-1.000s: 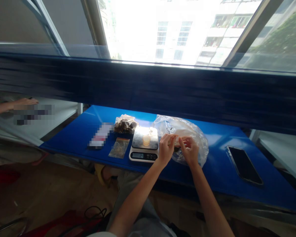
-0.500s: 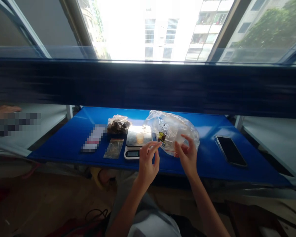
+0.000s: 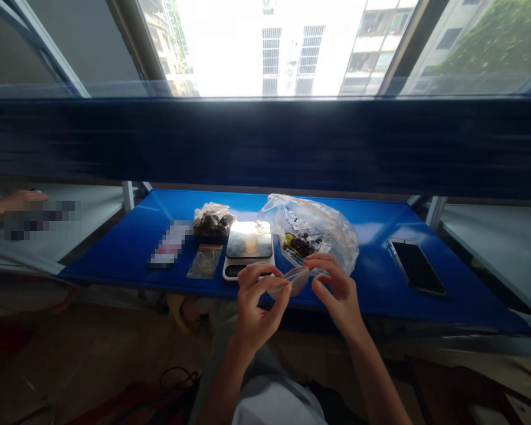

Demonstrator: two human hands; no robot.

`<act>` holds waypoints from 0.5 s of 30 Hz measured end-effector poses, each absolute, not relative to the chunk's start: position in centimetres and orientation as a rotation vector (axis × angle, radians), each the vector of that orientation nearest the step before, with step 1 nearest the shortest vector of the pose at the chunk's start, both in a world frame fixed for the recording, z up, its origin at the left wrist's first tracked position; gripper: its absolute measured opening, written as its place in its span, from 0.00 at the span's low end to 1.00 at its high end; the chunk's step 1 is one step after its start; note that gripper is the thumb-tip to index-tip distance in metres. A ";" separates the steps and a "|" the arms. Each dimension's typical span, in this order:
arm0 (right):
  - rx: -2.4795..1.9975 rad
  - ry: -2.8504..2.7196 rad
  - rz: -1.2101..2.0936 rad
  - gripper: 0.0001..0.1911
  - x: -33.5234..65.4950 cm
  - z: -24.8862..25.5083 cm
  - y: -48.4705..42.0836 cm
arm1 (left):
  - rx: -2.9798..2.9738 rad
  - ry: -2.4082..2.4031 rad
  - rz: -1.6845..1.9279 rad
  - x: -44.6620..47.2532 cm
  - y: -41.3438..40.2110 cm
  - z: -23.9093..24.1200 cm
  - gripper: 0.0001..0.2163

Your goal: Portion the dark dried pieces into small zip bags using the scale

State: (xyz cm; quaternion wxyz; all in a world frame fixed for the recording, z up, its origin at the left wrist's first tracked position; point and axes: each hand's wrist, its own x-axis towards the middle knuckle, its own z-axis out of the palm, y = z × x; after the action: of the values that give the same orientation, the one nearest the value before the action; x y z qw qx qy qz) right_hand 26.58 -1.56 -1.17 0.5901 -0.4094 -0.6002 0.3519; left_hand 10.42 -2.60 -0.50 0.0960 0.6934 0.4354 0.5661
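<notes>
A small clear zip bag (image 3: 297,282) is stretched between my two hands in front of the scale, its top edge appearing slightly parted. My left hand (image 3: 260,301) pinches the left side of that edge between thumb and fingers. At the right side, my right hand (image 3: 336,289) has its fingertips on the bag, thumb and index curled round it. Just beyond stands a digital scale (image 3: 230,251) with a small pale round cup (image 3: 251,243) on its plate; my left hand partly covers its display. A large clear plastic bag (image 3: 343,227) lies behind my right hand, with dark small pieces (image 3: 303,245) in it.
Left of the scale lie a flat zip bag (image 3: 205,262) and a heap of bagged dark pieces (image 3: 213,221). A blurred-out item (image 3: 170,245) is farther left. A phone (image 3: 416,265) rests at the right. Another person's hand (image 3: 22,200) is over the left neighbouring table.
My left hand has come to the small zip bag that my right hand held, and now pinches it too. The bag has moved left and toward me, uncovering the dark pieces.
</notes>
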 end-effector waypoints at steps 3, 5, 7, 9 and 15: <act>-0.944 -1.503 0.837 0.05 26.5 -0.6 -2.0 | 2.014 1.228 1.647 10.8 -2.9 -0.4 0.03; -0.984 -1.498 0.844 0.06 26.5 -0.5 -2.2 | 1.954 1.216 1.658 10.8 -3.0 -0.6 0.01; -1.021 -1.443 0.849 0.06 26.6 -0.5 -2.4 | 1.863 1.220 1.679 10.7 -3.0 -0.9 0.01; -1.051 -1.393 0.852 0.06 26.8 -0.7 -2.7 | 1.786 1.222 1.691 10.4 -2.9 -1.1 0.03; -1.072 -1.251 0.910 0.09 26.9 -0.8 -3.8 | 1.785 1.186 1.640 10.2 -3.1 -0.7 0.05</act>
State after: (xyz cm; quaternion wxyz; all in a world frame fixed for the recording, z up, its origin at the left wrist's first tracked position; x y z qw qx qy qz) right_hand 26.92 -3.85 -0.83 0.5890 -0.4604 -0.5371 0.3907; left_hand 10.22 -3.13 -0.74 0.2196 0.6453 0.4287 0.5929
